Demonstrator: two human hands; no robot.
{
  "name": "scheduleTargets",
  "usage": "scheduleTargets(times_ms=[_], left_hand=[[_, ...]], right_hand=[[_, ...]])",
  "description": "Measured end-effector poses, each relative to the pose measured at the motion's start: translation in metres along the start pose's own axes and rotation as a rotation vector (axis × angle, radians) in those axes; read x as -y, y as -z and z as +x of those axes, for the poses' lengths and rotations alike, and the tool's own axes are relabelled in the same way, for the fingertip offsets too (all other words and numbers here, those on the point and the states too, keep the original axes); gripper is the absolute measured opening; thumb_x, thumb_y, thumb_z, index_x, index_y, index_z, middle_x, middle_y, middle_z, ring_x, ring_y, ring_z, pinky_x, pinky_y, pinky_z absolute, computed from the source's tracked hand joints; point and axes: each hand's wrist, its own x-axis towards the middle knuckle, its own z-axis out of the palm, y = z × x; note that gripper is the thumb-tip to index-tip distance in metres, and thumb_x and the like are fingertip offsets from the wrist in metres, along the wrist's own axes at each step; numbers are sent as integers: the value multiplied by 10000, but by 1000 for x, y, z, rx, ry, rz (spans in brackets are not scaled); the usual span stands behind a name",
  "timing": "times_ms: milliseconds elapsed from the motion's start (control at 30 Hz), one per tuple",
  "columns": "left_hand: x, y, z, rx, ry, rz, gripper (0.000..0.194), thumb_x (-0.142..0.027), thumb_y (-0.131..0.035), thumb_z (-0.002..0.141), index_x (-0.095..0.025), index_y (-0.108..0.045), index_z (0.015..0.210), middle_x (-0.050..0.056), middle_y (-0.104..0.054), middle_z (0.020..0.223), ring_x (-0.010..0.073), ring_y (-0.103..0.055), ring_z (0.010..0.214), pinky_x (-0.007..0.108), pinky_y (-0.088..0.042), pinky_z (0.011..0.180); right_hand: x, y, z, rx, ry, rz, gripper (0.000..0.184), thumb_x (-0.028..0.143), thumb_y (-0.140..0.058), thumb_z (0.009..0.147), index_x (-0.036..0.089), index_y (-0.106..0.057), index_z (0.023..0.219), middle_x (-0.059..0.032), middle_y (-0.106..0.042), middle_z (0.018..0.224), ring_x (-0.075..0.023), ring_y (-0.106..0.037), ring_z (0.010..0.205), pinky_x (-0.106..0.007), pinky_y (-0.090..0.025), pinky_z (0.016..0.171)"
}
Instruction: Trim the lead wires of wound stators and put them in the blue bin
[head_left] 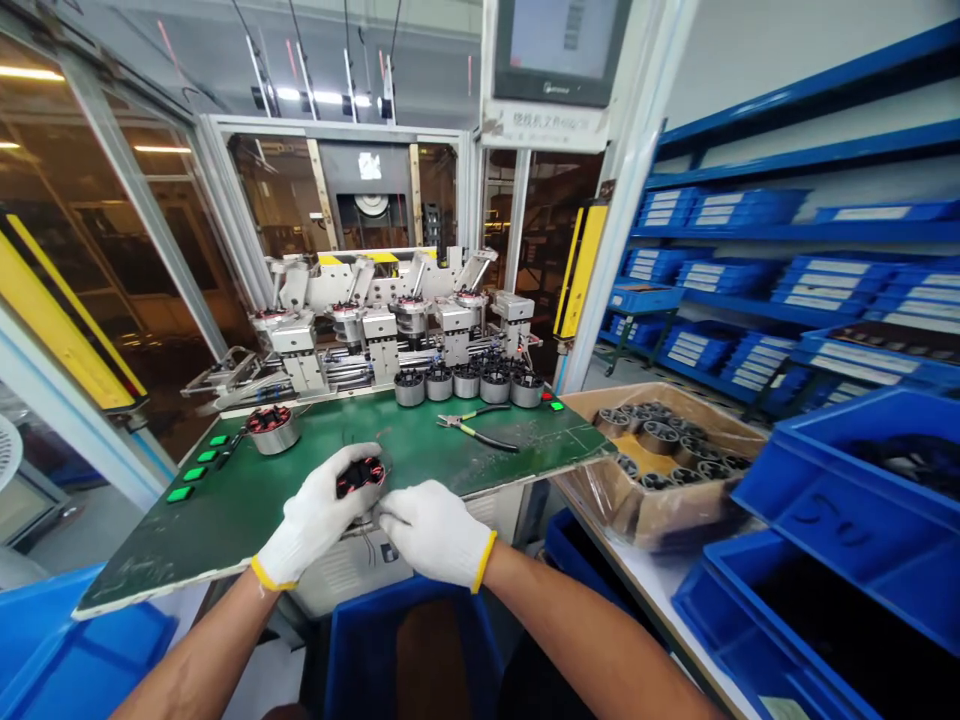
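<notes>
My left hand point(319, 512), in a white glove with a yellow cuff, is wrapped round a motor stator point(361, 477) with copper windings and a black insulator. It holds the stator over the front edge of the green worktop point(262, 490). Gloved likewise, my right hand point(439, 530) has its fingers pinched together against the stator's lower right side; what lies between them is hidden. Thin wires point(369, 548) hang below the stator. Behind the hands, side cutters point(480, 430) with black and yellow-green handles lie on the worktop. Another wound stator point(273, 430) stands to the left.
A row of several stators point(465, 382) lines the worktop's back, before a winding machine point(382, 330). Green buttons point(191, 474) sit at left. To the right are a cardboard box point(645, 510) of metal stators and blue bins point(847, 520). A blue bin point(345, 650) stands below.
</notes>
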Motion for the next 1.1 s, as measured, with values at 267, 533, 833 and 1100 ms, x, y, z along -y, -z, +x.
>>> scheduleTargets(times_ms=[267,533,833,1100], left_hand=[[7,6,-12,-49,-662,704,313,-155,-421,884,-214,-627,1113,40,-579,1267,264,-427,1267,441,-423,1000],[3,2,-16,-172,-734,896,325,-119,-390,844,-148,-639,1051,99,-599,1234,291,-505,1165,452,-483,900],[2,-4,-12,-63,-570,857,252,-145,-422,884,-224,-596,1049,0,-602,1211,270,-446,1211,466,-419,948],[8,-1,-12,-25,-563,815,263,-170,-403,915,-252,-563,1107,-31,-540,1304,260,-400,1239,452,-388,935]], right_hand=[[2,2,2,-7,46,66,267,278,-425,906,155,-566,716,-4,-613,686,-103,-536,624,-220,-309,560],[31,29,0,-106,156,-381,313,371,-336,963,196,-594,990,-63,-665,879,-199,-622,758,-310,-435,649],[-21,-3,8,-189,219,-582,509,183,-335,914,130,-350,1420,-143,-504,1325,-224,-581,1017,-344,-465,817],[-28,-21,13,-252,104,-641,267,242,-359,941,189,-582,1079,-50,-594,822,-198,-537,746,-326,-333,661]])
